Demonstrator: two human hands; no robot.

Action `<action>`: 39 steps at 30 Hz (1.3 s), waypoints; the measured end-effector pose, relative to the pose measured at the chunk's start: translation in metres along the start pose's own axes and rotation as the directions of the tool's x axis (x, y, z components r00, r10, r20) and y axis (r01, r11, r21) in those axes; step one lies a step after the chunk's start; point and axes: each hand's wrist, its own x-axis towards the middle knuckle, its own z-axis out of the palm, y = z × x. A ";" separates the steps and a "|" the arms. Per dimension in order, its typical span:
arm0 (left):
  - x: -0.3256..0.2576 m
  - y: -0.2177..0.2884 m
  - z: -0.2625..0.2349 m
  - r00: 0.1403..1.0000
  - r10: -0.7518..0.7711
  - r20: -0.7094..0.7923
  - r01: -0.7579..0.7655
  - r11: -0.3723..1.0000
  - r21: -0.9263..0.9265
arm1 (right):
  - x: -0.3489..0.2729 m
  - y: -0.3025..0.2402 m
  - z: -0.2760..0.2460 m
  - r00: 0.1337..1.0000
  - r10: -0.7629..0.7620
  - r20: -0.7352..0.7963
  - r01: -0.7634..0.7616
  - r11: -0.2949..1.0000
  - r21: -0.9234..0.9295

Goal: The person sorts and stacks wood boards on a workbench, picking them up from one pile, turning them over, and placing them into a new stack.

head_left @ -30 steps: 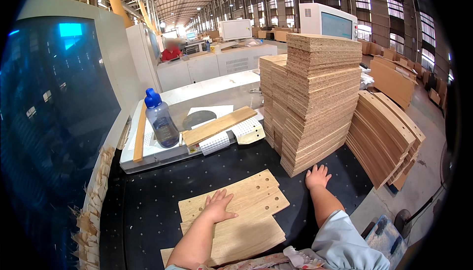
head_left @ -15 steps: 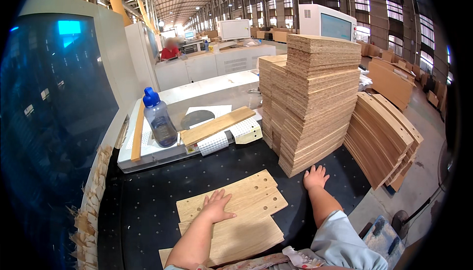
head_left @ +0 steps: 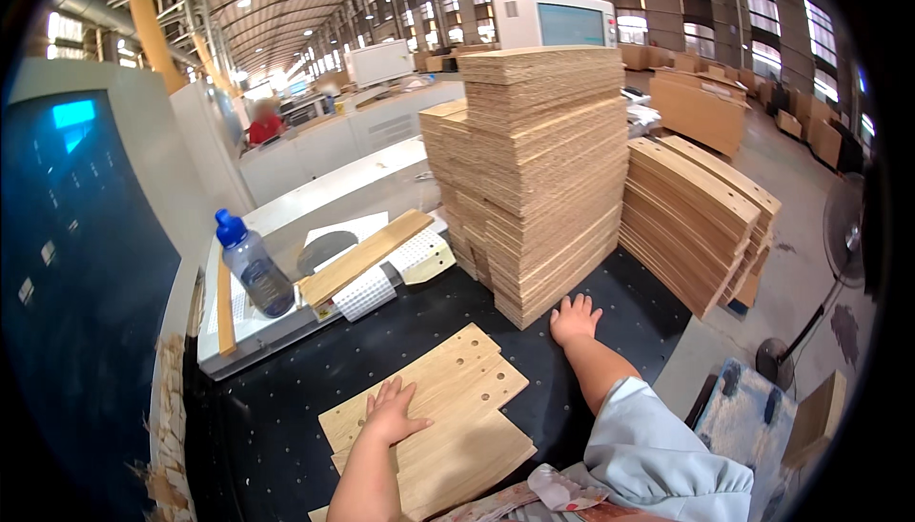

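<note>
My left hand (head_left: 389, 413) lies flat with spread fingers on a pale wooden board (head_left: 448, 376) that has several drilled holes toward its right end. A second wooden board (head_left: 467, 460) lies right against it on the near side, partly behind my left forearm. My right hand (head_left: 576, 320) rests open on the black work surface (head_left: 572, 398), fingers spread, close to the near foot of a tall stack of cut chipboard panels (head_left: 562, 179). Neither hand holds anything.
Curved wooden panels (head_left: 691, 212) with drilled ends are piled right of the stack. A blue-capped bottle (head_left: 257, 269) and a wooden strip (head_left: 367, 257) sit on the white machine bed at left. Farther right stands a fan (head_left: 843, 226); a person in red (head_left: 265, 124) is at the back.
My view has turned right and tilted, so the scene sits farther left. Both hands keep nearly the same places, the left on the board, the right beside the stack.
</note>
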 end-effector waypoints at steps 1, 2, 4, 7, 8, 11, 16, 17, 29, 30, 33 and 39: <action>0.001 0.002 -0.001 1.000 0.003 -0.003 -0.003 1.000 -0.005 | -0.001 0.001 -0.004 1.000 -0.004 0.012 0.004 0.999 0.037; 0.001 0.003 -0.001 1.000 0.002 -0.006 -0.002 1.000 -0.014 | -0.001 0.003 -0.004 1.000 -0.008 0.008 0.007 0.999 0.041; 0.000 0.005 -0.004 1.000 -0.003 0.016 0.004 1.000 -0.004 | -0.002 0.002 -0.006 1.000 -0.003 0.025 0.002 0.999 0.033; -0.001 0.007 -0.005 1.000 -0.004 0.026 0.004 1.000 -0.011 | -0.002 0.003 -0.005 1.000 0.001 0.028 -0.001 1.000 0.024; -0.002 0.006 -0.005 1.000 -0.009 0.025 0.010 1.000 -0.015 | -0.002 0.002 -0.004 1.000 -0.004 0.029 0.003 1.000 0.023; -0.003 0.003 -0.004 1.000 -0.007 0.013 0.007 0.999 -0.038 | -0.002 0.001 -0.005 1.000 -0.008 0.021 0.007 1.000 0.029; -0.002 0.003 -0.004 1.000 0.011 0.000 -0.011 0.999 -0.041 | 0.000 0.003 -0.003 1.000 -0.002 0.021 0.002 1.000 0.027; -0.003 0.004 -0.004 1.000 0.008 0.005 -0.008 0.999 -0.040 | -0.001 0.003 -0.005 1.000 0.000 0.026 0.000 1.000 0.024; 0.000 0.000 0.000 1.000 0.022 -0.004 -0.022 1.000 0.006 | -0.002 0.001 -0.007 0.998 0.016 0.055 -0.016 1.000 0.002; 0.000 0.000 0.000 1.000 0.021 -0.008 -0.021 1.000 -0.006 | -0.002 0.000 -0.008 0.998 0.018 0.061 -0.019 1.000 0.006; -0.002 0.001 -0.001 1.000 0.021 -0.014 -0.021 0.999 -0.026 | -0.002 0.000 -0.008 0.998 0.020 0.062 -0.021 1.000 0.005; 0.000 0.000 0.001 1.000 0.028 -0.013 -0.028 0.999 -0.032 | -0.003 0.001 -0.011 0.997 0.034 0.065 -0.034 0.999 -0.006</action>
